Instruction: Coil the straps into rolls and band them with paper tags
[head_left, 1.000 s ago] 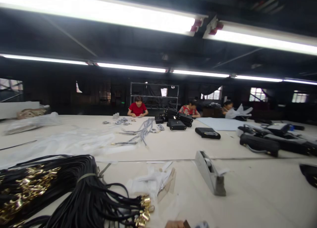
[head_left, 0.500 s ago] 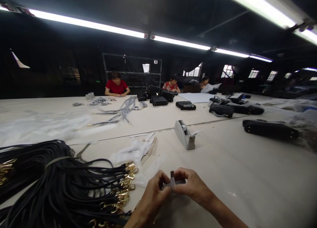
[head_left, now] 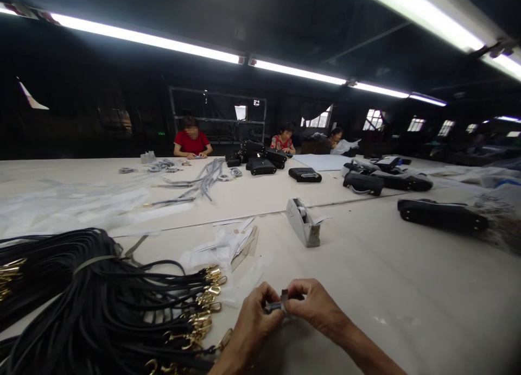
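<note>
At the bottom centre of the frame, the left hand (head_left: pixel 258 316) and the right hand (head_left: pixel 312 305) are meeting above the table (head_left: pixel 374 266). Both are pinching narrowly, thumbs against fingers, and holding a small grey piece (head_left: pixel 274 306) between them. A grey-brown strip (head_left: pixel 284 295) is standing up from it in the gap between the hands; fingers are hiding most of the rest.

In the lower left, a heap of black straps (head_left: pixel 81 310) is spreading over the table, with a tie (head_left: pixel 95 260) going around it. Gold clasps (head_left: pixel 214 277) are hanging at the strap ends, the nearest one lying just beside the left hand.

Scraps (head_left: pixel 223 246) are lying beyond the hands, near the centre, and a tape dispenser (head_left: pixel 303 223) is standing to their right. At the right edge, a black bag (head_left: pixel 442 215) is resting near clear plastic (head_left: pixel 502 207).

Farther up, grey straps (head_left: pixel 209 177) are lying left of a pile of black bags (head_left: pixel 260 158). At the table's far side, a person in red (head_left: pixel 192 141), another in a patterned top (head_left: pixel 284 141) and a third (head_left: pixel 336 139) near white wrapping (head_left: pixel 345 146) are sitting. Tube lights (head_left: pixel 146 37) are glowing across the top.
</note>
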The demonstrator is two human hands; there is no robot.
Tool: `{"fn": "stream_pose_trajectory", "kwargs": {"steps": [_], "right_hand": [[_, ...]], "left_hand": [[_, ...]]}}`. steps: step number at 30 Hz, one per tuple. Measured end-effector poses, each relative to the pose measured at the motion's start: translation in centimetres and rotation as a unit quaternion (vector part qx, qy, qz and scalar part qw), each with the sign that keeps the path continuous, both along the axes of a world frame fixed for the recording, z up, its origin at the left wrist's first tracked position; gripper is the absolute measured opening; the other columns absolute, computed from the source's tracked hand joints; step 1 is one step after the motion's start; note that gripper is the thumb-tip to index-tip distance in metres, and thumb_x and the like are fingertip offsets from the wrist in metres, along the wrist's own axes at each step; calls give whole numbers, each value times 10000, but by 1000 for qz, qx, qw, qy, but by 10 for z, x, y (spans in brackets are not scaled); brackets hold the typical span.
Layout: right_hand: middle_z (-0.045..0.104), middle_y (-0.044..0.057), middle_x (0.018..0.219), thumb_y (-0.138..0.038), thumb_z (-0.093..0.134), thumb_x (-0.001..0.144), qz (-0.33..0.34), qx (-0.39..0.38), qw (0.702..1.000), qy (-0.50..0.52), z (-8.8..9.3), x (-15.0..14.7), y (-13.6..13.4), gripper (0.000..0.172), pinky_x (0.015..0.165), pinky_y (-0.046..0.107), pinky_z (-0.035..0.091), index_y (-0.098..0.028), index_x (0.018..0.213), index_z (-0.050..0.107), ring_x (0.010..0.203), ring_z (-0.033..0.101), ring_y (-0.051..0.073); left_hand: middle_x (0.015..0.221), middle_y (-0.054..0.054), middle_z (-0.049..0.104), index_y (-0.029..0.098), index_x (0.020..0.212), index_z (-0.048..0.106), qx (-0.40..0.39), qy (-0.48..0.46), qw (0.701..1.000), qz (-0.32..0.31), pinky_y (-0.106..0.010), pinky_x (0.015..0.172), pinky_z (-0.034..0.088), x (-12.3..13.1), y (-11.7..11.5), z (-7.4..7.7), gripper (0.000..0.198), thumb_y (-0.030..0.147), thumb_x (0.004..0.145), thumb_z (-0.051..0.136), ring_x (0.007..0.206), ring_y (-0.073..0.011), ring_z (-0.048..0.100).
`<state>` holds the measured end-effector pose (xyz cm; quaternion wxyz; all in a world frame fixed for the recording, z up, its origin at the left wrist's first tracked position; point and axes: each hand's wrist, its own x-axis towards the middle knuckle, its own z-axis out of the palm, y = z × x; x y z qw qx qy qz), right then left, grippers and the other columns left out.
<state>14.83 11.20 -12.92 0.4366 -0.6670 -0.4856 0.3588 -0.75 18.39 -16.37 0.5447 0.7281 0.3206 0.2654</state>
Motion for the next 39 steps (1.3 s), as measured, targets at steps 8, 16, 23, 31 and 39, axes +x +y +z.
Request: {"fn": "stream_pose_trajectory", "kwargs": {"steps": [8,16,23,31,39], "right_hand": [[682,1,605,-111,556,607,34,29,991,-128,14,-4,3,197,528,191,375,-149,645,746,597,585,139],[708,13,687,-107,550,661,86,66,977,-181,27,-7,4,194,577,199,457,-152,725,727,637,625,144],[705,34,758,-69,565,727,218,171,910,-309,32,6,2,236,821,318,427,-210,781,747,764,595,174],[710,41,1067,-289,561,940,318,137,858,-379,54,17,-11,190,1097,386,266,-253,1064,700,993,644,169],[741,-6,917,-125,646,757,240,193,902,-304,16,10,6,204,1094,348,313,-231,924,697,882,674,142]], "left_hand": [[740,21,571,180,816,555,16,-6,999,-30,-253,631,340,-4,0,6,106,241,734,586,720,-163,499],[607,48,515,186,665,478,-163,-153,974,-29,-246,586,335,-1,-2,7,224,297,658,673,602,-123,439],[541,56,505,177,617,490,-269,-200,942,-20,-230,581,302,3,-2,1,207,211,544,681,563,-101,423],[568,38,543,187,680,487,-387,-212,895,-67,-236,573,322,4,-8,2,199,237,557,635,551,-109,465],[494,51,534,196,616,449,-307,-195,931,-14,-222,535,287,13,9,-27,247,228,546,684,497,-92,417]]}}
